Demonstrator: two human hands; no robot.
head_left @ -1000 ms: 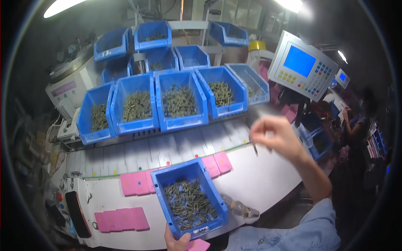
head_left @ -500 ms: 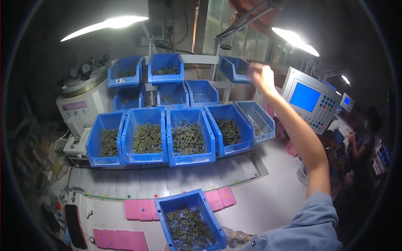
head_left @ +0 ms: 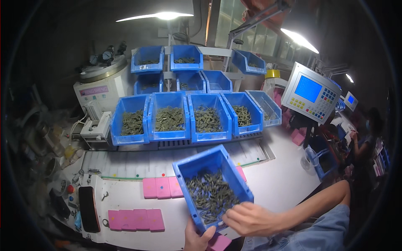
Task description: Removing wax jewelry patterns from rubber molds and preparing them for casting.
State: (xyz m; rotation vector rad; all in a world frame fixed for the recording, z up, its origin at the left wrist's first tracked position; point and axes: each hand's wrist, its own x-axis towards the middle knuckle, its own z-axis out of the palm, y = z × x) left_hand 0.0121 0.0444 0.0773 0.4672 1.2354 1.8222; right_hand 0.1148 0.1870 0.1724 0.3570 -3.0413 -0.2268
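Observation:
A blue plastic bin (head_left: 187, 190) is tilted over the near part of the worktable, with many small dark grey-green curled pieces (head_left: 211, 194) in it. My left hand (head_left: 197, 239) grips the bin at its near lower corner, the thumb on the near wall. Over the bin's near right rim, my right hand (head_left: 253, 219) is closed with bent fingers by the pieces; whatever is in those fingers is hidden. A pink block (head_left: 219, 242) shows just below the bin, beside my left thumb; I cannot tell whether the hand touches it.
Several blue bins (head_left: 168, 134) with similar pieces stand in tiers behind. More pink blocks (head_left: 136, 219) lie in rows on the white table. A phone (head_left: 88, 209) lies at left. At right are a control panel (head_left: 312, 92) with a blue screen and, farther off, another person (head_left: 366, 142).
My right hand has come down from the upper right bin to the held bin. The held bin has shifted up and right in view, and my left hand now shows. The whole view has shifted.

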